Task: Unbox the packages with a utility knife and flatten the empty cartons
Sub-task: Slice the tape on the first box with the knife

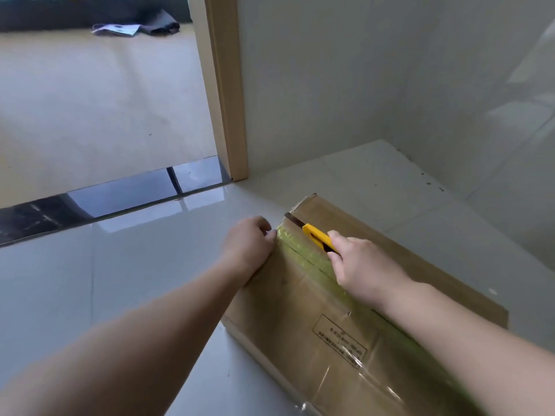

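A brown cardboard carton (324,319) lies on the white tiled floor, sealed along its top seam with greenish tape (303,253). My right hand (360,265) grips a yellow utility knife (318,237), whose bared blade reaches the far end of the taped seam. A dark slit runs along the tape behind the blade. My left hand (249,244) grips the carton's far left edge with curled fingers. Clear tape crosses the near part of the carton beside a printed label.
A beige door frame (228,94) stands just beyond the carton, with a dark threshold strip (120,196) to its left. Through the doorway lie a grey cloth (162,24) and papers. White walls close in behind and to the right.
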Demonstrator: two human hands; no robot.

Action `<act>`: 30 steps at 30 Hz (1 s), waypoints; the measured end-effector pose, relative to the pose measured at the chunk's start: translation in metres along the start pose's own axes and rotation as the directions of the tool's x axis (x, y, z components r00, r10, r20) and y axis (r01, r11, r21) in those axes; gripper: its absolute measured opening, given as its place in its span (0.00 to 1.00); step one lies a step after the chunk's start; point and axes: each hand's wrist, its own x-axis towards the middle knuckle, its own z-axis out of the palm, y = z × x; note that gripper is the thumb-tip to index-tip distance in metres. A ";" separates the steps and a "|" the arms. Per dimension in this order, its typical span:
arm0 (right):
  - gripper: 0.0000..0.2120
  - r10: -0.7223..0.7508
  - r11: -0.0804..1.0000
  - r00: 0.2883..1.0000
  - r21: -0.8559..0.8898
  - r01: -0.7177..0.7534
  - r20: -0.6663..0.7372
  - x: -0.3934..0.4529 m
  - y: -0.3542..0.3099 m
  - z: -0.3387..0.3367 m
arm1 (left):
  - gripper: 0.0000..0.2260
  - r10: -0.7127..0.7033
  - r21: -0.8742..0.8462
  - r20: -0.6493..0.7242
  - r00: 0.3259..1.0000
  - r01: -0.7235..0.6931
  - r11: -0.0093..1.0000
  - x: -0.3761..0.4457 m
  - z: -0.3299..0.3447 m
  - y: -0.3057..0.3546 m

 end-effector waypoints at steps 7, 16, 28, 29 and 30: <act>0.15 -0.102 0.984 0.994 -0.146 0.107 0.039 0.015 0.003 0.022 | 0.07 -0.006 -0.032 -0.058 0.998 0.004 0.999 -0.009 0.005 -0.011; 0.09 -0.150 0.967 0.986 -0.199 0.161 0.070 0.015 0.001 0.025 | 0.07 -0.103 -0.137 -0.056 0.993 0.095 0.986 -0.014 0.013 -0.012; 0.04 -0.130 0.957 0.987 -0.246 0.150 0.096 0.016 -0.020 0.028 | 0.08 -0.151 -0.143 -0.079 0.985 0.139 0.980 -0.011 0.018 -0.010; 0.03 -0.132 0.960 0.988 -0.238 0.149 0.085 0.018 -0.019 0.031 | 0.08 -0.151 -0.143 -0.080 0.985 0.138 0.980 -0.011 0.018 -0.009; 0.02 -0.133 0.962 0.988 -0.230 0.148 0.077 0.021 -0.019 0.034 | 0.08 -0.148 -0.142 -0.081 0.986 0.136 0.981 -0.010 0.018 -0.009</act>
